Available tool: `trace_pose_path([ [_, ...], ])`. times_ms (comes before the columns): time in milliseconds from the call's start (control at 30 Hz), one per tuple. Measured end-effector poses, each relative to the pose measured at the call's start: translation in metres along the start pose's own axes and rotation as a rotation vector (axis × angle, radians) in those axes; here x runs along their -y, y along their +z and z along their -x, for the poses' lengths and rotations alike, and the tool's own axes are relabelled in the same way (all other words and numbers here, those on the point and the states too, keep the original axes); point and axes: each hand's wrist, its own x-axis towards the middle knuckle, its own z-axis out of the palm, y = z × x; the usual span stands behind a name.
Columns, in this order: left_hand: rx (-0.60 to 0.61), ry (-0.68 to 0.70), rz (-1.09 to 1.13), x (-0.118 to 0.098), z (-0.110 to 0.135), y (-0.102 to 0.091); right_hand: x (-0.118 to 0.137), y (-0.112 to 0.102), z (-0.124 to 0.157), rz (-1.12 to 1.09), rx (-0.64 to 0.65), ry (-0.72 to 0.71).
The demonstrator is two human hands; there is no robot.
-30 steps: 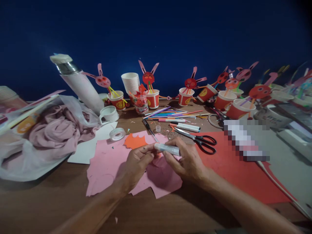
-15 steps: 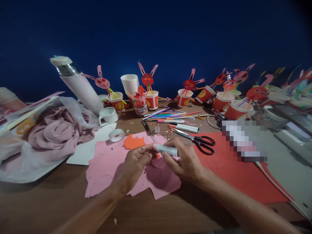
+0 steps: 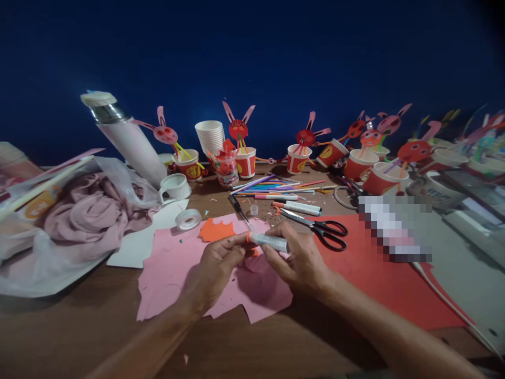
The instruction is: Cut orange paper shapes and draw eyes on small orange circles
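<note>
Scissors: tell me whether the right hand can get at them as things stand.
Probably yes: the scissors lie just beyond the right hand with nothing seen covering them, though that hand holds a pale tube and would likely need freeing.

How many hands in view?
2: the left hand over the pink paper, beside the pale tube's left end; the right hand gripping that tube. No others show.

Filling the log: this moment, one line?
right hand: holds translucent cylindrical plastic tube | left hand: at tube's left end | beneath: ragged pink paper sheet
</note>
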Motion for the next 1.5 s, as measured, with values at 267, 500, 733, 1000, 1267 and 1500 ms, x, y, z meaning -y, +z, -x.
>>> trace_pose_path([
  [267,0.013,0.006,0.000,0.000,0.000,0.005,0.002,0.000,-0.001,-0.011,-0.021,-0.011],
  [500,0.036,-0.045,0.075,-0.001,0.002,0.008,0.002,0.000,-0.003,-0.071,-0.099,0.002],
  [733,-0.023,-0.055,0.148,-0.007,0.001,0.017,0.007,-0.009,-0.003,-0.195,-0.107,0.037],
  [1000,-0.089,-0.092,0.130,-0.010,-0.002,0.011,0.002,-0.012,-0.005,-0.290,-0.200,0.027],
  [1267,-0.190,-0.105,0.126,-0.009,-0.010,0.000,-0.007,-0.014,-0.012,-0.256,-0.296,-0.045],
  [1500,-0.238,-0.161,0.027,-0.021,-0.015,-0.006,-0.016,-0.005,-0.011,-0.256,-0.317,0.069],
])
